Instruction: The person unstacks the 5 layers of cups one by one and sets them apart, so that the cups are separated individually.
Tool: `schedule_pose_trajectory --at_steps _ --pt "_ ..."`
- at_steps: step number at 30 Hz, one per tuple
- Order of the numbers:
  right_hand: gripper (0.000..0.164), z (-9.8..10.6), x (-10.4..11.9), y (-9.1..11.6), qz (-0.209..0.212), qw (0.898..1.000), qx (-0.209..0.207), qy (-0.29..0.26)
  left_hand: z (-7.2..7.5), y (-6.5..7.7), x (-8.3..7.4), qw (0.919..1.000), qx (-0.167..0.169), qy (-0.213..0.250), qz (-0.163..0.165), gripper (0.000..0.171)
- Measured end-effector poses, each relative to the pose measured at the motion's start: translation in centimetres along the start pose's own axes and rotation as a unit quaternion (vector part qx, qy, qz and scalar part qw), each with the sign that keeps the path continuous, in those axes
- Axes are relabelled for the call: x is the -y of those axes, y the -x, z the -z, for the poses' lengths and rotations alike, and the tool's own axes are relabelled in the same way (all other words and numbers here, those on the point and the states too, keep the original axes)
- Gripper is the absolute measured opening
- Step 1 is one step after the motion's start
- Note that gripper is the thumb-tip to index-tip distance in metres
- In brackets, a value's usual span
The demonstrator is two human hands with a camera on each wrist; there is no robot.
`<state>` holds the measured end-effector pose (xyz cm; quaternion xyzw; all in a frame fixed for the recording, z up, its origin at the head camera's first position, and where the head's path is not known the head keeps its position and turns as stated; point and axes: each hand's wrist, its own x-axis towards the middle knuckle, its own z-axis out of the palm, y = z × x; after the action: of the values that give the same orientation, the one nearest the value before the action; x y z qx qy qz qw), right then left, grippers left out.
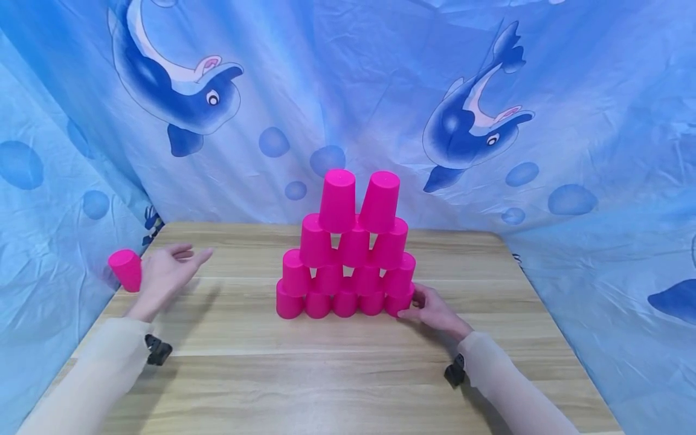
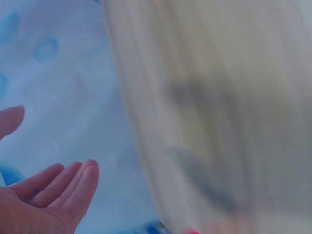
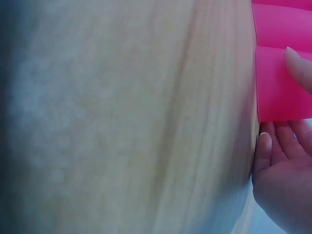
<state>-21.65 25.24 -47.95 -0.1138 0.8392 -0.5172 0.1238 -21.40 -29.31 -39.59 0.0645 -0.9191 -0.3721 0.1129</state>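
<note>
Pale fabric sleeves (image 1: 103, 356); pink tapered plastic cups (image 1: 354, 244) stand four-tiered.
My left hand (image 1: 167, 272) unclenched, right hand (image 1: 433, 308) grasping bottom corner cup (image 1: 399, 305); one loose cup (image 1: 125, 269) unstacked.

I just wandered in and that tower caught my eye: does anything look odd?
Yes: one pink cup looks tilted by the left edge of the table, beside the left hand and apart from the tower. Whether it is slipping, I can't tell.

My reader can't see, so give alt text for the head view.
A pyramid of inverted pink cups, rows of five, four, three and two, stands on a wooden table. The right hand curls round its bottom right cup; the left hand is beside a lone cup.
</note>
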Motion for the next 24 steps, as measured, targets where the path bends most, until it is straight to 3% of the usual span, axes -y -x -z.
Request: schedule_pose_trajectory --at_steps 6,12,19,24 --pt "0.058 0.0 0.1 0.1 0.004 1.0 0.006 -0.003 -2.4 -0.2 -5.7 0.9951 0.019 0.074 -0.063 0.076" --pt "0.057 0.0 0.2 0.1 0.004 1.0 0.005 0.0 -4.2 0.1 -10.9 0.9794 0.044 0.157 -0.12 0.065" --pt "0.059 -0.1 0.5 0.2 -0.013 1.0 0.003 0.003 -5.0 0.8 -15.0 0.9566 0.067 0.229 -0.168 0.059" --pt "0.056 0.0 2.4 0.9 -0.005 1.0 0.015 0.001 -5.1 1.3 -17.3 0.9385 0.074 0.28 -0.188 0.054"
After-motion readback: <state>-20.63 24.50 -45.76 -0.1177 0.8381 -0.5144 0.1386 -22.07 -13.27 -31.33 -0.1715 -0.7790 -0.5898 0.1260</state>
